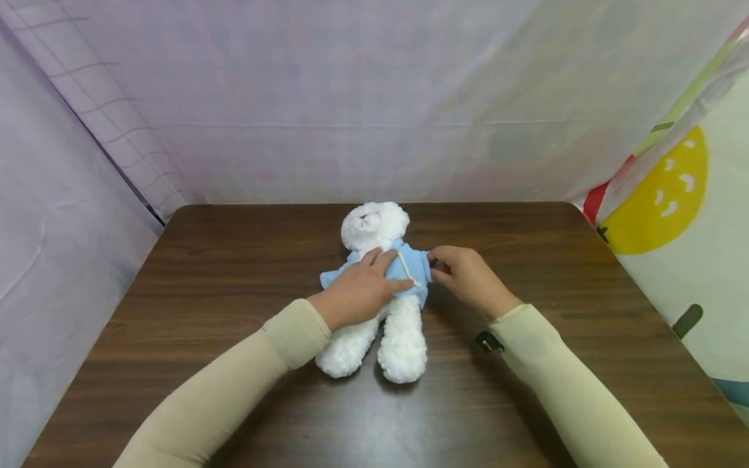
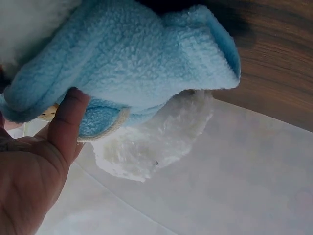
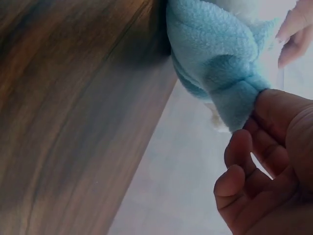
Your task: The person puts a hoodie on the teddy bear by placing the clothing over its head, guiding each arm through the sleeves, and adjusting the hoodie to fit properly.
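A fluffy white stuffed toy (image 1: pixel 402 341) lies on its back on the table, head toward the far edge and legs toward me. It wears a light blue fleece hoodie (image 1: pixel 414 263) with a pale drawstring (image 1: pixel 406 265). My left hand (image 1: pixel 358 289) rests across the toy's chest, fingers spread. In the left wrist view, the thumb (image 2: pixel 71 120) touches the fleece; the other fingers are mostly hidden. At the toy's right-hand side in the head view, my right hand (image 1: pixel 470 276) pinches the end of the sleeve (image 3: pixel 234 105) between thumb and forefinger, its other fingers loosely bent.
The dark wood-grain table (image 1: pixel 234 260) extends on both sides of the toy. A pale cloth curtain (image 1: pixel 351 117) hangs behind its far edge, and a white cloth with a yellow fruit print (image 1: pixel 661 195) hangs at the right. A dark strap piece (image 1: pixel 489 342) shows at my right cuff.
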`<action>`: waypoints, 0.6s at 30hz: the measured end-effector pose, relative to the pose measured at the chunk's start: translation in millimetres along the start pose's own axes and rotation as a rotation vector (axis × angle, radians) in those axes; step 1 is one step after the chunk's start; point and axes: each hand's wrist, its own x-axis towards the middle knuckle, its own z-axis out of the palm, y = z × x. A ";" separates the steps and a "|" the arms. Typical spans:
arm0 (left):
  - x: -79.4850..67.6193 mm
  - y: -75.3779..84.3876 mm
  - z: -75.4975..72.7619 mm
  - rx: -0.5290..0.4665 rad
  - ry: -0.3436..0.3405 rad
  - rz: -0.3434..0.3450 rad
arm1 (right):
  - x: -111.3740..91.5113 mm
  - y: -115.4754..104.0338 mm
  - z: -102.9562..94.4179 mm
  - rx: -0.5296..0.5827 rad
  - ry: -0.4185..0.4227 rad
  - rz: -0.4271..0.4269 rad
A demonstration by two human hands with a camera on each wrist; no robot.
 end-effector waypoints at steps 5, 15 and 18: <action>-1.7 -0.7 1.0 -0.007 0.002 -0.010 | 0.0 -6.9 4.5 -0.116 0.012 -0.068; -0.9 -0.3 2.3 -0.036 0.035 -0.005 | -2.1 -4.8 11.0 -0.245 0.090 -0.266; 0.4 0.9 2.3 -0.044 0.042 -0.011 | -2.8 -3.5 9.0 -0.317 0.114 -0.348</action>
